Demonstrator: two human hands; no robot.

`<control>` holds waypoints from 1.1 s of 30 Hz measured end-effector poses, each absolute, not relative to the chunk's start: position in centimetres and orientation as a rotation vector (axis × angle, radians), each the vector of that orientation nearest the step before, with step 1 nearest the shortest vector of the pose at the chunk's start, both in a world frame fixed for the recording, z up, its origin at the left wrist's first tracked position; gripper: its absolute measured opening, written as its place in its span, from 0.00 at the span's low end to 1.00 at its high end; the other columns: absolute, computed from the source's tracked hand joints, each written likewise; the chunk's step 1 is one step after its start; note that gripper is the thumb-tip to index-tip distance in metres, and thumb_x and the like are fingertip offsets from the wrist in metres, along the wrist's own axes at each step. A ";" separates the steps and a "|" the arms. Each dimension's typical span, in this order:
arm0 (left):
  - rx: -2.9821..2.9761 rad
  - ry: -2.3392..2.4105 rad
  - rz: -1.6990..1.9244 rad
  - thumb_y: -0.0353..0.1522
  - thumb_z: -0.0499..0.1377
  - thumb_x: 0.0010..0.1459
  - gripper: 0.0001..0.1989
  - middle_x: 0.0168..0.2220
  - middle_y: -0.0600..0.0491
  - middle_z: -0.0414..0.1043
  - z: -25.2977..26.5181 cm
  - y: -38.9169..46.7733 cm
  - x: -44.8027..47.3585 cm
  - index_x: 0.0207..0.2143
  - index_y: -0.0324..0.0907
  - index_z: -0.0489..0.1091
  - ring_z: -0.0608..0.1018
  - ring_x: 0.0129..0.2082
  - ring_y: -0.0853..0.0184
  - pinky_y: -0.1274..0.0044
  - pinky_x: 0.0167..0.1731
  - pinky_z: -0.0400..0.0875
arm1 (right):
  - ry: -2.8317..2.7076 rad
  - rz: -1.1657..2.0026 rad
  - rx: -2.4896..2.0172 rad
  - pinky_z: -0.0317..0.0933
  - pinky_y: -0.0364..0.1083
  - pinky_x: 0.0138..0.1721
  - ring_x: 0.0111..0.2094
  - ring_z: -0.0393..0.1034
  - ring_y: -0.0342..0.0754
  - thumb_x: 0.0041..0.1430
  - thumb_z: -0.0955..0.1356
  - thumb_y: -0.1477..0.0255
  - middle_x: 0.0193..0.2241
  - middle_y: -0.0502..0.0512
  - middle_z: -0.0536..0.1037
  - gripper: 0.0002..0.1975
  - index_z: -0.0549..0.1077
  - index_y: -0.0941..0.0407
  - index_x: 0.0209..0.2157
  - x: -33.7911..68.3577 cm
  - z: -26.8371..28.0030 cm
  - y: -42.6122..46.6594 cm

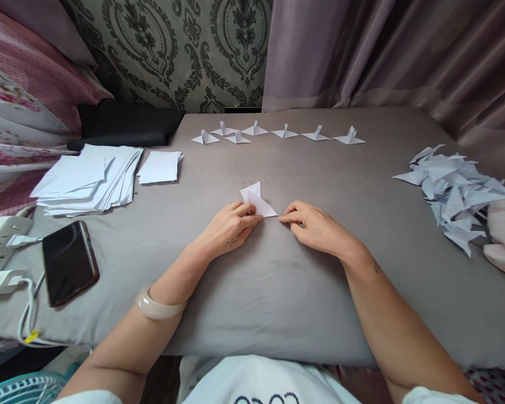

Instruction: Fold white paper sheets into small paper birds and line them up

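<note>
White top (269, 381), dark looped trim, seen at the near edge of the gray-covered tabletop (256, 314); teal fan (21, 388), partly shown, low at left. Pale bangle (160, 306), worn on the left forearm. Smartphone (69, 264), dark-screened, laid beside a white power strip (0, 241). Right hand (317, 224): index finger extended leftward, nothing seen held; whether it meets the thumb cannot be told. Left hand (229, 227): fingers pinched together on the near edge of one folded white paper (252, 196), which is set between the hands, mid-tabletop. By the left hand the paper is touched, so that hand is the nearer; its bulk is found just beyond the left fingers, and from the right fingers it lies left and slightly farther off. Its long axis is slanted from far left to near right, the sharp tip being directed at the right index finger; a narrow gap appears between them. At left, a large paper stack (84, 182) and, just beside it, a smaller paper stack (160, 167). At right, pointed paper pieces, heaped (454, 185). Farther off, seven winged paper figures (285, 132), loosely ranged; behind, patterned wallpaper (168, 50) and mauve curtain (315, 50).
</note>
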State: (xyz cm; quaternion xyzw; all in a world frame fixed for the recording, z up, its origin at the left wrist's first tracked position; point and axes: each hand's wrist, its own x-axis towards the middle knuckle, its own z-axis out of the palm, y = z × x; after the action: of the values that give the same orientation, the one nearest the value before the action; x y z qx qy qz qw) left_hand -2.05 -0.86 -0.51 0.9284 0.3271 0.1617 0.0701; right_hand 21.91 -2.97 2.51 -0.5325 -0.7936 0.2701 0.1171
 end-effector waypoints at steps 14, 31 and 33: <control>2.917 1.070 0.362 0.28 0.48 0.62 0.21 0.42 0.45 0.65 -0.5 -1.2 -1.0 0.55 0.49 0.66 0.68 0.37 0.63 0.71 0.37 0.65 | -1.878 0.711 -1.593 0.61 0.44 0.37 0.33 0.69 0.44 0.56 0.66 0.71 0.36 0.51 0.76 0.10 0.75 0.53 0.40 19.2 -0.3 -1.9; 2.948 1.158 0.660 0.21 0.50 0.58 0.13 0.38 0.53 0.76 0.1 -1.6 -2.4 0.35 0.45 0.70 0.70 0.47 0.60 0.63 0.48 0.50 | -2.362 -0.086 -1.372 0.53 0.46 0.40 0.37 0.61 0.47 0.64 0.56 0.81 0.39 0.57 0.73 0.17 0.73 0.55 0.39 18.3 0.0 -3.1; 2.964 1.129 0.610 0.21 0.51 0.57 0.11 0.37 0.52 0.76 0.2 -1.6 -2.3 0.34 0.43 0.70 0.70 0.46 0.60 0.64 0.47 0.51 | -2.390 -0.080 -1.400 0.53 0.46 0.39 0.36 0.62 0.47 0.63 0.56 0.81 0.38 0.56 0.72 0.17 0.73 0.56 0.38 18.4 -0.1 -3.4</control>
State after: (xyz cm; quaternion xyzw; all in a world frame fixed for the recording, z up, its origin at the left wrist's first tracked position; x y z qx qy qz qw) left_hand -2.28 -1.62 0.17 0.9168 0.3491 0.1887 -0.0440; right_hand 18.39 -3.39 -0.07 -0.4965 -0.8478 -0.0285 0.1841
